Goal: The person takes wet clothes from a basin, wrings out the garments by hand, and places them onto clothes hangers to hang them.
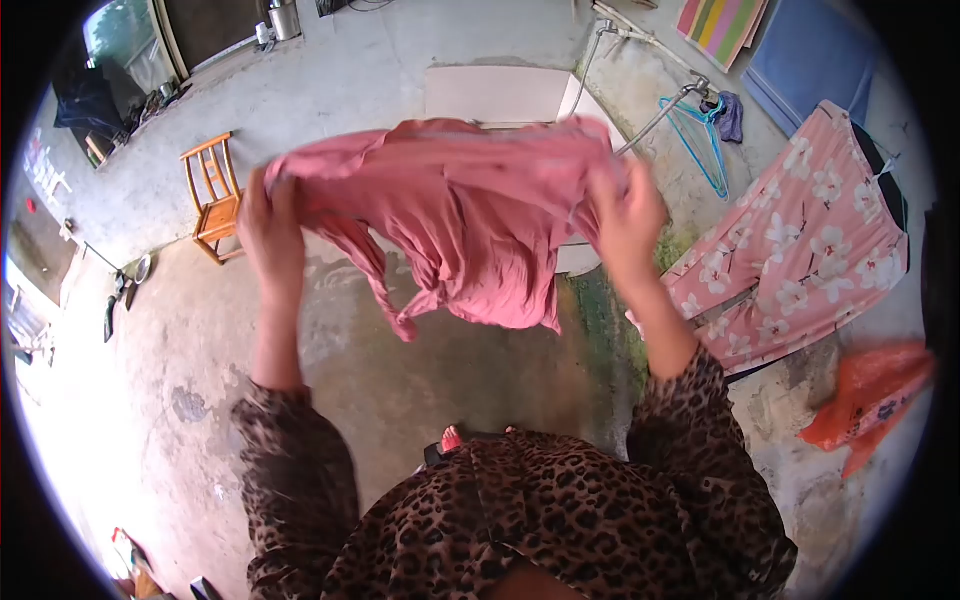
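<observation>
A crumpled pink garment [460, 210] is stretched between my two hands in front of me, its upper edge drawn nearly level. Its lower folds hang loose, and a narrow strip dangles at the left; whether it is a sleeve or a leg I cannot tell. My left hand [268, 225] is closed around the garment's left end. At the other end, my right hand [628, 215] grips the cloth, slightly blurred. Behind the garment, part of a pale basin or slab [500, 95] is hidden.
Pink floral trousers [810, 230] hang at the right, near blue hangers [697, 140] on a pipe. Below them hangs an orange-red plastic bag [868, 400]. A small wooden chair [213, 200] stands at the left by the wall. Underfoot is a stained concrete floor [420, 380].
</observation>
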A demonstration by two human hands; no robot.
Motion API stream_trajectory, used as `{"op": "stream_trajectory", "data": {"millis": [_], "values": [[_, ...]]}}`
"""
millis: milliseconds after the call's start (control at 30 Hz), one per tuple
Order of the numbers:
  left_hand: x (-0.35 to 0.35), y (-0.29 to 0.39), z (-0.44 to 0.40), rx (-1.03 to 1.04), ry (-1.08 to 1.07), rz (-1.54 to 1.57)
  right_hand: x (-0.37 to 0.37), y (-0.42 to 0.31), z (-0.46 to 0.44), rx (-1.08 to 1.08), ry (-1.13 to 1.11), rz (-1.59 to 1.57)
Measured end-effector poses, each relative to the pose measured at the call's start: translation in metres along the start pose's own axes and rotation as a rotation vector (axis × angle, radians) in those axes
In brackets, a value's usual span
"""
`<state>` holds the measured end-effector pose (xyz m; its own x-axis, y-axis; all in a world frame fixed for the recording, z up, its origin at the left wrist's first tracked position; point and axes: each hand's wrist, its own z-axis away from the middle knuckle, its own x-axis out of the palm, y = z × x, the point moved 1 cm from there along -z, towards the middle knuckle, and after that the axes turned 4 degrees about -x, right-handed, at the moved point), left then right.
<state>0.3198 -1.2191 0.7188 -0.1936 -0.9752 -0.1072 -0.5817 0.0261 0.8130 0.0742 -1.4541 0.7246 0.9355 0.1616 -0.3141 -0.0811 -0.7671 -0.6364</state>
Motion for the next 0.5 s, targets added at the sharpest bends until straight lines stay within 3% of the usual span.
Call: {"op": "stream_trajectory", "data": {"millis": [33,67,100,133,267,300,333,400,433,467,500], "values": [[0.005,-0.009,0.024,0.007,0.095,0.241,0.01,0.007,0.038,-0.188,-0.076,-0.027],[-0.002,-0.065,0.051,-0.049,-0.145,0.198,0.013,0.061,0.091,-0.172,-0.538,-0.066],[-0.006,-0.092,0.072,-0.094,-0.386,0.134,0.016,0.068,0.121,-0.187,-1.096,-0.022],[-0.02,-0.121,0.08,-0.14,-0.42,0.102,0.013,0.086,0.126,-0.088,-1.058,-0.035],[-0.023,-0.094,0.057,-0.273,-0.569,0.006,-0.048,0.165,0.102,0.279,-0.84,-0.053],[-0.007,-0.085,0.057,-0.297,-0.646,-0.005,-0.049,0.074,0.043,0.093,-0.438,0.207],[0.002,-0.07,0.059,-0.234,-0.544,-0.14,-0.038,0.057,0.044,0.055,-0.233,0.055],[0.022,-0.041,0.072,-0.101,-0.315,-0.398,-0.021,0.076,0.097,0.011,-0.294,0.025],[0.015,-0.088,0.094,0.243,-0.583,-0.272,-0.015,0.099,0.131,0.017,-0.811,0.053],[0.012,-0.087,0.11,0.223,-1.153,-0.353,-0.011,0.122,0.166,-0.008,-1.328,0.06],[0.0,-0.092,0.114,0.066,-1.174,-0.28,-0.022,0.12,0.164,0.043,-1.218,0.03]]}}
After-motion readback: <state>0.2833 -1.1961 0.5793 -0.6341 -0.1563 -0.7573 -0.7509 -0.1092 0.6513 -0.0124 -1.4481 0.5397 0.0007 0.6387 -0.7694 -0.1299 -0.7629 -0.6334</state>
